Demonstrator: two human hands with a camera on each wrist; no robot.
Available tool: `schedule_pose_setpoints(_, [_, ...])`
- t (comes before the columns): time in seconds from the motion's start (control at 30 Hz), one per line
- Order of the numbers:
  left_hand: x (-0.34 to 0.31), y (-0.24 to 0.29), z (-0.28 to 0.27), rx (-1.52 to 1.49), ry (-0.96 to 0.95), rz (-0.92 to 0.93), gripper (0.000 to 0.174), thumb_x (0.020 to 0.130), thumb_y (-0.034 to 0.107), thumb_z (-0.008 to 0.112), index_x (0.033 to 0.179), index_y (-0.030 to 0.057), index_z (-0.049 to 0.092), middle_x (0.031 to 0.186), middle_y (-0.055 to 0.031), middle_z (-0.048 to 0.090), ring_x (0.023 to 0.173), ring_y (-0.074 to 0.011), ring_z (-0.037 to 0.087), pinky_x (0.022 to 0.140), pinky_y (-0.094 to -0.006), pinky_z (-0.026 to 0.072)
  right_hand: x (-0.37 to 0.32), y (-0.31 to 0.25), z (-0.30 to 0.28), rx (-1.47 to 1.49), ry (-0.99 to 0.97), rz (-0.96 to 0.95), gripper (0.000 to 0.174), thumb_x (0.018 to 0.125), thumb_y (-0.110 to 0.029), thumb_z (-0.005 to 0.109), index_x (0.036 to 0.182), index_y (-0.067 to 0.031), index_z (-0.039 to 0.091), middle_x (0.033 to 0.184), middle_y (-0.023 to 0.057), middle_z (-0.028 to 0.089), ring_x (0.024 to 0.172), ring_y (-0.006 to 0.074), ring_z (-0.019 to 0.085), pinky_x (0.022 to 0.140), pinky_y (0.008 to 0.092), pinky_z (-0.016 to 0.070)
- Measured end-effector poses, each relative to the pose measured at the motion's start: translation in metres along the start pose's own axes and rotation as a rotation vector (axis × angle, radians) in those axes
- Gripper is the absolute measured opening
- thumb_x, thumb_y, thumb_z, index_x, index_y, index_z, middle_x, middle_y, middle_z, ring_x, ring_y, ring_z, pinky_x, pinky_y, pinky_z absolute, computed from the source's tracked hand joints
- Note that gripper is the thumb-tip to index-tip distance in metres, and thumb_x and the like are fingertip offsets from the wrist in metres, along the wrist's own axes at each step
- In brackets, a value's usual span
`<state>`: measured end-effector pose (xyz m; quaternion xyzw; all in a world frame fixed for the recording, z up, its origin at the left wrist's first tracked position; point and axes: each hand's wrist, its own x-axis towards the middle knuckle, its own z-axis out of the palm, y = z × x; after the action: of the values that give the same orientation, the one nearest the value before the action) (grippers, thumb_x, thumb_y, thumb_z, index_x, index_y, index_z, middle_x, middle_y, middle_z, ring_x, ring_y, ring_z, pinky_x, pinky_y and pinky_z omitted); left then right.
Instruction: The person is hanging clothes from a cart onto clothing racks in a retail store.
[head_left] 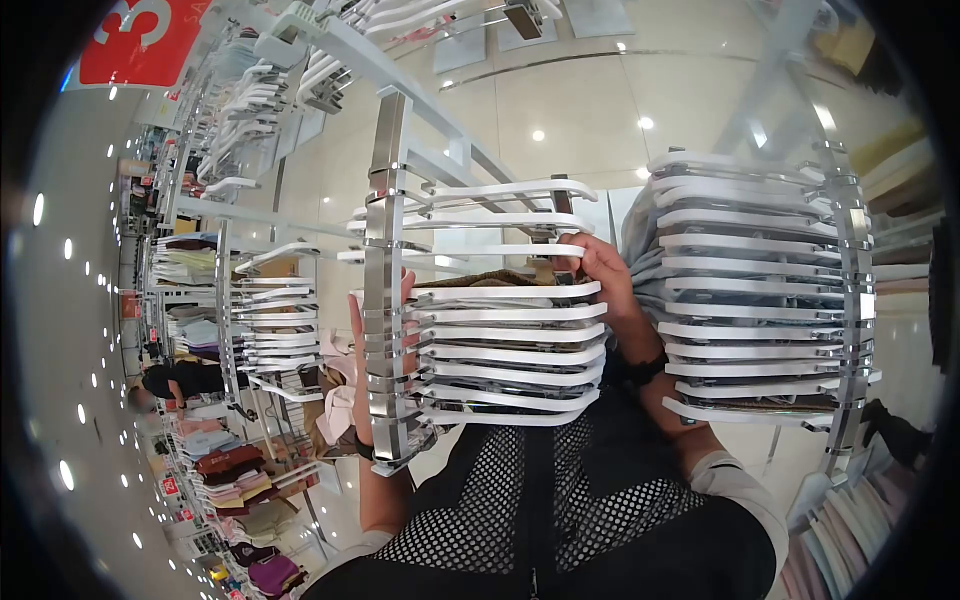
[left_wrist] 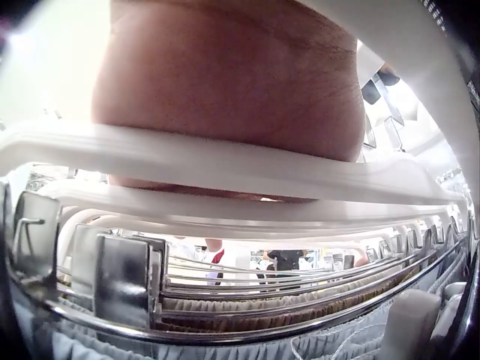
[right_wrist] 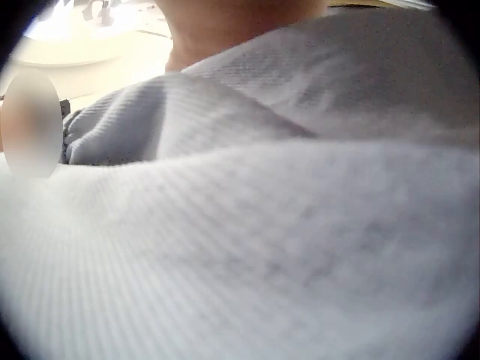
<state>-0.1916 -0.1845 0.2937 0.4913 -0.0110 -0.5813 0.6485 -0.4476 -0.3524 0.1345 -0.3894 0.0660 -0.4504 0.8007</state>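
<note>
White hangers [head_left: 515, 335] line a chrome rail [head_left: 385, 220] in the head view, several of them bearing folded clothes. My right hand [head_left: 606, 275] curls its fingers at the right end of one white hanger [head_left: 490, 252] and pinches it. Just below that hanger a brown garment [head_left: 490, 279] shows. My left hand [head_left: 356, 325] is at the rail, its straight fingers showing on both sides and its middle hidden behind the metal. Seen from the left wrist, skin [left_wrist: 225, 82] lies over white hangers with metal clips [left_wrist: 124, 277]. Light grey ribbed cloth [right_wrist: 225, 240] fills most of the right wrist view.
A second row of white hangers [head_left: 750, 265] with grey clothes hangs close to my right arm. More racks of clothes [head_left: 235, 465] stand at left, where a person in dark clothing [head_left: 195, 378] is. A red sign [head_left: 140, 45] hangs at upper left.
</note>
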Motion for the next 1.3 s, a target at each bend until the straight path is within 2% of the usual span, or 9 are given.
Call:
schedule_pose_setpoints(0.17, [0.008,-0.011,-0.034,-0.907,-0.714,-0.273,0.089,0.095,0.039,0.068,0.164,0.0050,0.022,0.167,-0.0230,0.028,0.157,-0.0268,0.025,0.127,-0.0369,0.0236,0.004,0.005,0.000,0.200,-0.058,-0.023,0.035,0.106,-0.037,0.055,0.092,-0.0045,0.056,0.090,0.0039,0.052,0.082,0.0143,0.047,0.077,0.0271,0.0390])
schedule_pose_setpoints(0.4, [-0.001,-0.012,-0.015,-1.022,-0.603,-0.229,0.088,0.097,0.037,0.066,0.164,0.0030,0.020,0.168,-0.0241,0.023,0.158,-0.0287,0.024,0.127,-0.0359,0.0231,-0.006,0.016,-0.022,0.456,0.044,0.015,0.036,0.104,-0.040,0.059,0.091,-0.0078,0.048,0.085,0.0049,0.051,0.087,0.0203,0.050,0.084,0.0330,0.0431])
schedule_pose_setpoints(0.5, [-0.009,-0.007,0.011,0.435,-0.141,0.293,0.086,0.098,0.039,0.063,0.163,0.0020,0.020,0.168,-0.0241,0.023,0.157,-0.0286,0.025,0.129,-0.0379,0.0203,-0.015,0.027,-0.041,0.389,0.061,0.021,0.040,0.105,-0.044,0.058,0.093,-0.0072,0.049,0.084,0.0042,0.051,0.088,0.0202,0.051,0.084,0.0340,0.0433])
schedule_pose_setpoints(0.57, [-0.005,-0.009,0.009,-0.014,-0.055,0.124,0.081,0.105,0.066,0.040,0.160,0.0072,0.031,0.158,-0.0118,0.048,0.067,-0.0089,0.060,0.057,-0.0191,0.0570,-0.024,0.037,-0.054,0.376,0.064,0.021,0.040,0.105,-0.044,0.057,0.093,-0.0070,0.049,0.084,0.0041,0.050,0.089,0.0200,0.051,0.085,0.0340,0.0431])
schedule_pose_setpoints(0.6, [-0.006,-0.009,0.009,-0.013,-0.054,0.119,0.081,0.105,0.066,0.040,0.160,0.0072,0.031,0.158,-0.0118,0.048,0.067,-0.0089,0.060,0.057,-0.0191,0.0570,-0.028,0.039,-0.058,0.350,0.078,0.026,0.038,0.106,-0.043,0.056,0.096,-0.0072,0.050,0.084,0.0042,0.050,0.088,0.0195,0.050,0.086,0.0336,0.0430])
schedule_pose_setpoints(0.67, [-0.013,-0.009,0.015,0.571,-0.097,0.329,0.077,0.104,0.046,0.046,0.162,0.0026,0.022,0.165,-0.0238,0.031,0.156,-0.0246,0.028,0.128,-0.0349,0.0227,-0.038,0.041,-0.065,0.323,0.097,0.031,0.036,0.107,-0.042,0.055,0.098,-0.0073,0.051,0.085,0.0042,0.050,0.087,0.0191,0.049,0.086,0.0332,0.0429])
schedule_pose_setpoints(1.17, [-0.008,-0.007,-0.001,0.476,-0.006,0.284,0.073,0.106,0.046,0.035,0.160,-0.0015,0.026,0.161,-0.0181,0.042,0.151,-0.0239,0.038,0.123,-0.0310,0.0305,-0.042,0.031,-0.075,0.175,0.120,0.066,0.037,0.108,-0.039,0.055,0.096,-0.0045,0.052,0.087,0.0044,0.050,0.087,0.0188,0.050,0.085,0.0329,0.0420])
schedule_pose_setpoints(1.23, [-0.015,-0.004,-0.003,-0.183,-0.446,-0.067,0.073,0.109,0.055,0.041,0.160,0.0043,0.029,0.151,-0.0152,0.051,0.093,-0.0123,0.068,0.066,-0.0185,0.0599,-0.040,0.028,-0.071,0.166,0.112,0.081,0.038,0.108,-0.040,0.053,0.094,-0.0052,0.051,0.087,0.0046,0.050,0.086,0.0187,0.050,0.084,0.0331,0.0421])
schedule_pose_setpoints(1.3, [-0.016,-0.004,-0.003,-0.600,-0.367,-0.130,0.069,0.107,0.044,0.041,0.160,0.0008,0.029,0.155,-0.0165,0.047,0.121,-0.0186,0.054,0.096,-0.0279,0.0440,-0.039,0.027,-0.070,0.134,0.116,0.097,0.038,0.109,-0.041,0.051,0.094,-0.0054,0.051,0.087,0.0047,0.050,0.086,0.0188,0.049,0.084,0.0334,0.0421])
